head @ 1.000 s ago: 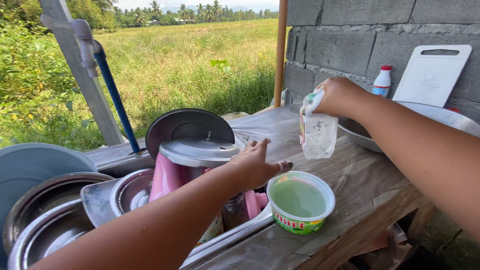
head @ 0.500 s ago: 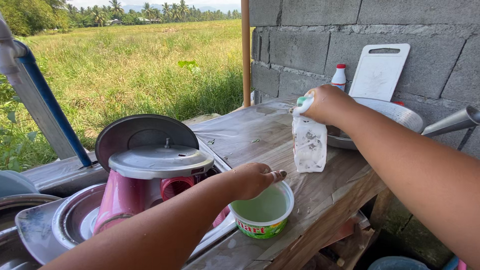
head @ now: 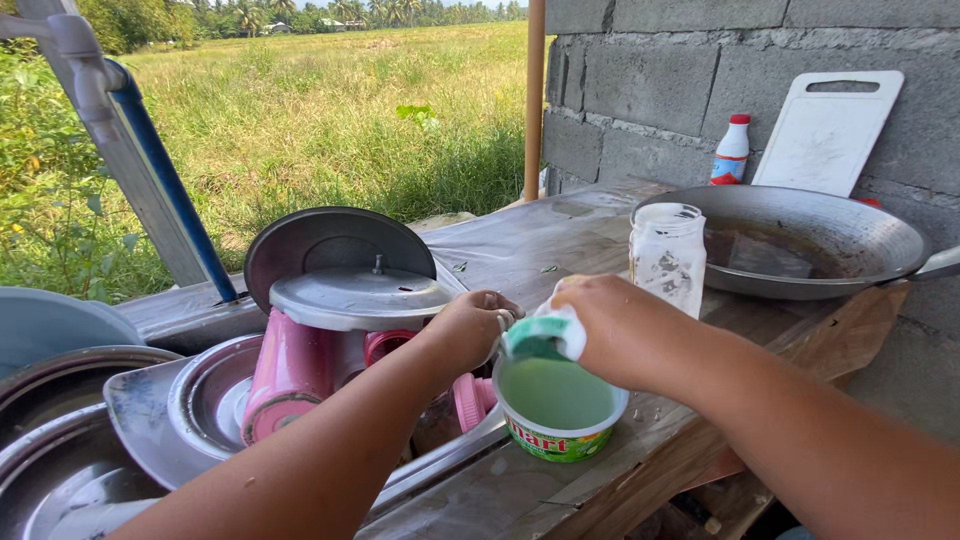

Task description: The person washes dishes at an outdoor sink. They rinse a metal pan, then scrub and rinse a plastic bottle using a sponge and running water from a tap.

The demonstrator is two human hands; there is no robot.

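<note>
My right hand [head: 625, 330] holds a green and white sponge [head: 545, 335] over a small round tub [head: 560, 410] of green paste on the wooden counter. My left hand [head: 470, 325] rests closed at the tub's left rim, touching the sponge's edge. A soapy glass jar [head: 668, 255] stands upright on the counter just behind my right hand, free of both hands.
A large dark wok [head: 800, 240] sits at the right against a block wall, with a white cutting board [head: 830, 130] and a small bottle [head: 731, 150] behind it. Metal lids, pink cups [head: 285, 375] and steel bowls [head: 60, 470] fill the left side.
My right hand has set the jar down on the counter and now holds the sponge over the tub. My left hand has moved to the tub's rim.
</note>
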